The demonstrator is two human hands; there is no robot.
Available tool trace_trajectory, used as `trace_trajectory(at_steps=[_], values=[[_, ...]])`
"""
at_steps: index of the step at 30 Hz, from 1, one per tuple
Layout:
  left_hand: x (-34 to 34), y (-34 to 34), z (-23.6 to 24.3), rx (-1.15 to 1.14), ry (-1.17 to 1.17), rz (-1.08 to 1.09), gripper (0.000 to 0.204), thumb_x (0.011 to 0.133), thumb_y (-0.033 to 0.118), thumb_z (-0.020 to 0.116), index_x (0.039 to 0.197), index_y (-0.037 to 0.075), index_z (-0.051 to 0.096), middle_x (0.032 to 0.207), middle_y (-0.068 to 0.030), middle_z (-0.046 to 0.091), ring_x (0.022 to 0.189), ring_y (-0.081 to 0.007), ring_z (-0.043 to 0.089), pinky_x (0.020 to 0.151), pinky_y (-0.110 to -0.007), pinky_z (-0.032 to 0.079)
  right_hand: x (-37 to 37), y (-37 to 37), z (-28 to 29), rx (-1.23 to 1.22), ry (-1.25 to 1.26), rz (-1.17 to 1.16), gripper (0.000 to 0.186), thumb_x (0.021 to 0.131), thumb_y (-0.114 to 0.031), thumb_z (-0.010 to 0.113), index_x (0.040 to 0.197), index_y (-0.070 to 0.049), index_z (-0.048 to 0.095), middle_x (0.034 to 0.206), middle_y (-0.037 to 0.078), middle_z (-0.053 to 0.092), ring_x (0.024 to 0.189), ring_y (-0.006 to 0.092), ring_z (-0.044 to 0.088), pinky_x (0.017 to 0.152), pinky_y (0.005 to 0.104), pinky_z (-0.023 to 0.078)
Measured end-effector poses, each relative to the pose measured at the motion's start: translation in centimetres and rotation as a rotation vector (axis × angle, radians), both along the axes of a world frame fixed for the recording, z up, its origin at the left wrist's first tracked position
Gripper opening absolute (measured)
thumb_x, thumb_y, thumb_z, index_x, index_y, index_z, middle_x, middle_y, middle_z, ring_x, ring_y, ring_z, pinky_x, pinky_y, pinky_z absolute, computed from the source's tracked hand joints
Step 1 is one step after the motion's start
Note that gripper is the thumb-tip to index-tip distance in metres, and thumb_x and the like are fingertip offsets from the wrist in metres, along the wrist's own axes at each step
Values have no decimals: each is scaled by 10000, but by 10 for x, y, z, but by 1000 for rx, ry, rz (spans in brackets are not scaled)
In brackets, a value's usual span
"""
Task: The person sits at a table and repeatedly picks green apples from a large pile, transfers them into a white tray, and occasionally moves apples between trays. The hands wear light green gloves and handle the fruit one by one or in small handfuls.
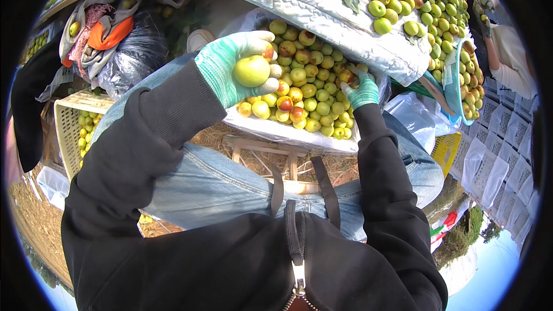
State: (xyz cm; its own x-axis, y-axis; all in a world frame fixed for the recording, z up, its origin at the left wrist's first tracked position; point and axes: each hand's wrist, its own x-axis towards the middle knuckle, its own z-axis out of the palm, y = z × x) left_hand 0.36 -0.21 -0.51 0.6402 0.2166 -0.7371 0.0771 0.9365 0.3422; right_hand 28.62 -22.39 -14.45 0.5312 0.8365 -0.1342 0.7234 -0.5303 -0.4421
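"What is the left hand doing?"

"The left hand [235,68], in a teal glove with pale fingers, is curled around a large green fruit [252,71]. A reddish fruit shows at its fingertips; I cannot tell whether it is held too."

"And the right hand?"

"The right hand [363,90], gloved alike, is well apart from the left, its fingers bent down at the far-right end of the heap. Brownish fruit is at its fingertips, but I cannot tell whether it grips any."

"What lies between the hands?"

"A heap of small round fruits [310,90], green, yellow and red-brown, filling a white box [294,136]."

"Farther out?"

"Beyond both hands, a pale padded cloth [322,14] carries more green fruits [391,6]. To the right of the right hand, a blue basin [451,83] holds fruit, with another person's arm [495,57] past it. Left of the left hand stands a cream crate [68,144] of green fruit, and beyond that a dark plastic bag [138,49] beside an orange cloth [111,33]."
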Motion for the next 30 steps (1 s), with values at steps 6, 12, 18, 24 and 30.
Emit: trace_trajectory(at_steps=[6,12,18,24,30], values=[[6,-8,-6,90,-57,-144,493,876,121,609,1336,80,435,1171,-77,568,917,-172,620,696,-306,584,-6,27,-16,-346,-123,84,555,657,-176,809,1160,-71,602,1084,130,571,879,243,599,797,340,514],[9,-17,-17,342,-110,-260,487,813,67,698,1247,56,477,1068,-49,604,941,-137,610,735,-259,566,-69,45,72,268,241,180,556,688,-119,800,1196,-62,580,1091,115,573,938,241,585,823,330,491],[12,-25,-21,706,-86,-619,440,779,135,764,1153,42,550,969,-59,638,891,-114,622,719,-230,549,-128,50,113,420,412,337,531,715,-96,786,1190,-60,551,1101,88,558,986,185,581,826,305,497],[11,6,-21,454,96,2,278,893,216,641,1111,53,584,964,-72,632,769,-139,617,643,-245,550,-119,48,61,381,936,-207,460,724,-71,778,1114,-68,535,975,30,610,897,100,585,758,258,500],[4,32,-30,312,39,288,298,920,268,595,1077,15,593,982,-126,618,791,-207,616,628,-301,555,-105,69,10,227,164,168,464,664,-63,766,1094,-79,592,995,89,567,774,205,568,716,305,507]])
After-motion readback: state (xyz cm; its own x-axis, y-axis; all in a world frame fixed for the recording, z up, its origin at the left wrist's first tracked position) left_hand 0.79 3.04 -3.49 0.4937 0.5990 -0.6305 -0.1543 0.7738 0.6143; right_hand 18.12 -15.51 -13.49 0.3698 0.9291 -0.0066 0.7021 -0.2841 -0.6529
